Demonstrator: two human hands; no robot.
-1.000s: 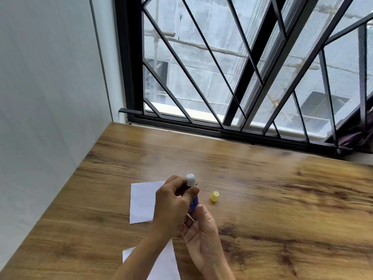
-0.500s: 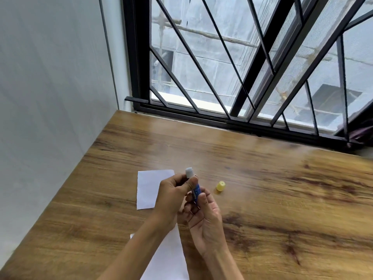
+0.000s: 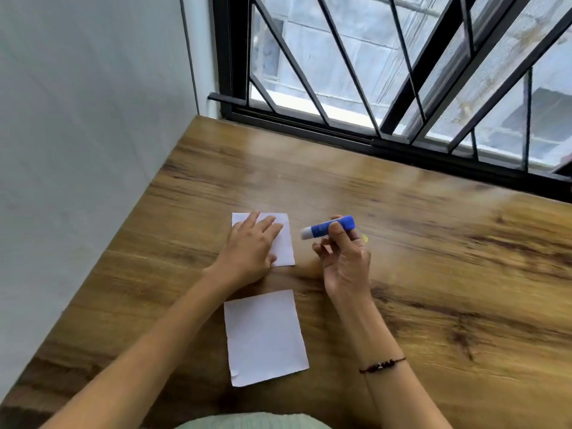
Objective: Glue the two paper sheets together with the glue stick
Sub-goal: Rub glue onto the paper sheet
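Left hand [image 3: 250, 249] flat, fingers straight, pressing the far paper sheet [image 3: 283, 243] onto the table [image 3: 433, 274]. Right grip [image 3: 345, 258] pinching the glue stick [image 3: 328, 228], tip toward that sheet. Near paper sheet [image 3: 264, 337] below both hands.

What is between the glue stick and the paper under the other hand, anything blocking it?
Nothing visible blocks it. The right hand holds the glue stick just right of the far paper sheet, white tip toward it, with bare table between. The left hand covers the sheet's left part; its right strip is exposed.

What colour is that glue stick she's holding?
Blue plastic glue stick with a white tip, clearest in the head view.
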